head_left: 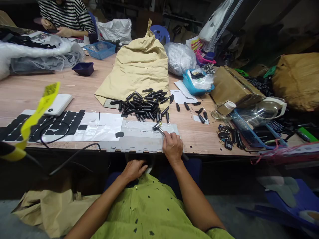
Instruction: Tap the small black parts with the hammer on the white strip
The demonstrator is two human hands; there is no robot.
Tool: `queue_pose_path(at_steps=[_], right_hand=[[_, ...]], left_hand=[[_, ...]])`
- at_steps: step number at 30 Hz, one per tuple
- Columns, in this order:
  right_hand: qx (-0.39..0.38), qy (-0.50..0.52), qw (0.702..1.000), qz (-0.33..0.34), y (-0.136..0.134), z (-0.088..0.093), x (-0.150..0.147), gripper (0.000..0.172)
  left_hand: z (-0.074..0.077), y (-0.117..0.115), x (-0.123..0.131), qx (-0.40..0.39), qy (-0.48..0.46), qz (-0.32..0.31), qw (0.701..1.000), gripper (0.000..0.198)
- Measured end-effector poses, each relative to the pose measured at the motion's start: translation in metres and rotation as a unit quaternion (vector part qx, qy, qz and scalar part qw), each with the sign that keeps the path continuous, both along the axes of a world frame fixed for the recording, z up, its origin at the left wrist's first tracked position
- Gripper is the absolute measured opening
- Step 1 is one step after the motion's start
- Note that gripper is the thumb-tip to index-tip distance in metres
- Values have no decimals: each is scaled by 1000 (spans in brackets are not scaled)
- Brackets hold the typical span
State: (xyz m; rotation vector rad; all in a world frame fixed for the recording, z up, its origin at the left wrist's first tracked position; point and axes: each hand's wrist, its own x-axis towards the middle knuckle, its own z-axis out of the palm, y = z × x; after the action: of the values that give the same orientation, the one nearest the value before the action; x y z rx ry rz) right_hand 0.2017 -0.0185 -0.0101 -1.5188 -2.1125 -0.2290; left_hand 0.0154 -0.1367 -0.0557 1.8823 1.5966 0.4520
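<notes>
My right hand [172, 146] is at the front edge of the table, closed round a hammer [161, 130]. Its metal head rests over a grey-white board [139, 132], and the end of its dark handle sticks out past my wrist. Just beyond the head lies a pile of black pen-shaped pieces with pointed ends [146, 104], partly on a tan cloth sack [142, 66]. My left hand [134, 170] is below the table edge, close to my lap. Its thumb shows, but most of the fingers are hidden, so I cannot make out any hold.
At left are a sheet with black stickers [64, 122], a white box [59, 103] and a cable. Loose black pieces, a blue basket [194, 88], a carton [231, 86] and a clear jug [261, 113] stand right. A person in striped sleeves sits across the table.
</notes>
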Motion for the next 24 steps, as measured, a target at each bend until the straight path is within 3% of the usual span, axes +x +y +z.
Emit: queue_pose_path(at_steps=[2, 4, 7, 10, 13, 16, 20, 24], right_hand=[[7, -4, 1000, -1, 0, -1, -1, 31], [17, -9, 1000, -3, 0, -1, -2, 31], [23, -12, 1000, -1, 1, -1, -3, 31], [32, -11, 999, 4, 1, -2, -4, 30], [42, -11, 999, 3, 2, -4, -5, 30], [46, -14, 999, 3, 3, -5, -8, 30], [71, -27, 997, -3, 2, -5, -13, 28], [57, -44, 997, -12, 2, -5, -17, 28]], left_hand=[[23, 3, 5, 52, -45, -71, 995, 25], [46, 15, 7, 133, -77, -75, 985, 28], [76, 57, -4, 226, -76, 50, 970, 29], [92, 116, -25, 256, -16, 205, 945, 23], [94, 165, -46, 253, 38, 272, 928, 15], [88, 191, -57, 220, 67, 258, 938, 14], [83, 197, -62, 203, 81, 254, 942, 8], [83, 181, -65, 248, 65, 234, 938, 7]])
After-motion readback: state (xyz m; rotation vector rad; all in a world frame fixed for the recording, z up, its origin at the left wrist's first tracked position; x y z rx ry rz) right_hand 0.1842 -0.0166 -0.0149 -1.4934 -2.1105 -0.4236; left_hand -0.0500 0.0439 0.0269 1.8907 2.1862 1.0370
